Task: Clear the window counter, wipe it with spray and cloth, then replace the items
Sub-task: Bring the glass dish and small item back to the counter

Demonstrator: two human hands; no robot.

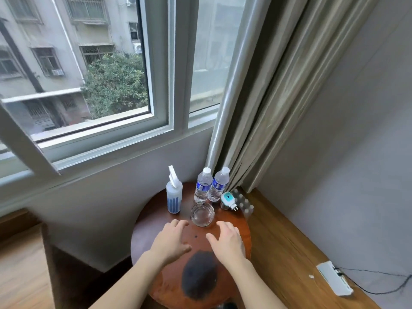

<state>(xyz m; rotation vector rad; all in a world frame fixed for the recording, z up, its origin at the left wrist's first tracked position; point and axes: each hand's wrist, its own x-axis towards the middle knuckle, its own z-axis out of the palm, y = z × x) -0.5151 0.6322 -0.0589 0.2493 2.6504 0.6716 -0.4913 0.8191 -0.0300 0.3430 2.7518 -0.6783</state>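
Both hands hovered over the round worktop point(156, 221), left hand point(171, 238) and right hand point(227, 238) each with grip loose, holding nothing. Glass bowl point(202, 214) sat just ahead, spray bottle point(174, 195) and two water bottles point(210, 186) behind. Risk: a hasty reach could tip the bottles.

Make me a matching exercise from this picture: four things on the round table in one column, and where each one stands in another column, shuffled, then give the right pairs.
Things
1. spray bottle
2. glass dish
3. two water bottles
4. plug-in device

Places
A. at the back, against the curtain
B. far left of the group
C. far right, by the table's edge
D. in front, nearest the left hand and right hand

Pairs: 1-B, 2-D, 3-A, 4-C
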